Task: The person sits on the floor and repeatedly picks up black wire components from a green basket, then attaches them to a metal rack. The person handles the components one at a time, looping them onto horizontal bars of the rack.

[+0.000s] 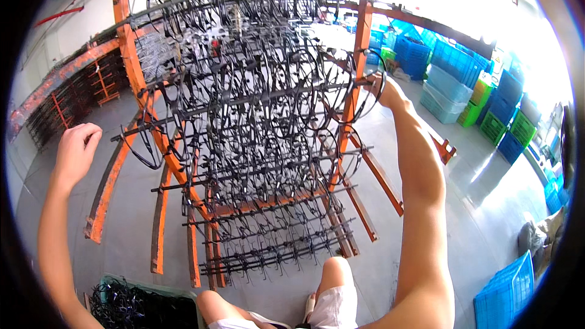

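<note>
In front of me stands an orange metal rack (127, 55) with dark rods across it, crowded with thin black curved parts. My right hand (387, 91) is at the right end of a middle rod (262, 99), its fingers closed on a black loop-shaped part (381, 68); the fingertips are partly hidden by it. Off the rack's left side my left hand (78, 151) is raised with its fingers curled in, and nothing shows in it. Nearest to it is another black loop (146, 157) hanging from the rod's left end.
A bin (186, 295) of tangled black parts (125, 306) sits at my lower left. Orange rack feet (102, 204) stick out over the grey floor. Blue crates (451, 61) and green crates (493, 127) are stacked at the right, with a blue crate (504, 292) nearer.
</note>
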A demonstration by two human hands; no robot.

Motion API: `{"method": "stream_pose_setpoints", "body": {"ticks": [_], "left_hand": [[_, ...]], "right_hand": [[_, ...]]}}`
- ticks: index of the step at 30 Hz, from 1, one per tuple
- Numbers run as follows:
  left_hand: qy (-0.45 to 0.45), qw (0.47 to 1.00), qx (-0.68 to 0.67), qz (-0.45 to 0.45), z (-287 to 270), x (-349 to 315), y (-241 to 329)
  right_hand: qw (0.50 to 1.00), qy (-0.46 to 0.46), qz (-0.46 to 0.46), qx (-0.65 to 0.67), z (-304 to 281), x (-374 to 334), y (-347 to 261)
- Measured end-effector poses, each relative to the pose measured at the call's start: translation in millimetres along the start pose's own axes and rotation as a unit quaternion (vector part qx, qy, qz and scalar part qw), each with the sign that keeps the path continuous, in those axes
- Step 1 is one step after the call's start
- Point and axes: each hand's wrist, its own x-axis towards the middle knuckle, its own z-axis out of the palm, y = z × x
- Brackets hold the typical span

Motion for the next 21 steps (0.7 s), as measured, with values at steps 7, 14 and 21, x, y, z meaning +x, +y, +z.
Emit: {"method": "stream_pose_setpoints", "body": {"ticks": [7,14,21], "left_hand": [[0.137,0.947,-0.246,-0.152,-39.3,41.7,45.1],[0.172,0.842,-0.428,-0.281,-20.4,123.1,-12.3],[0.055,0.569,-0.772,-0.277,-20.2,177.2,-12.5]], "right_hand": [[0.993,-0.040,0.095,0.055,-16.6,-3.4,-13.7],[0.670,0.161,0.219,0.691,-104.4,61.8,-52.0],[0.734,0.100,0.160,0.653,-168.8,100.0,-68.0]]}}
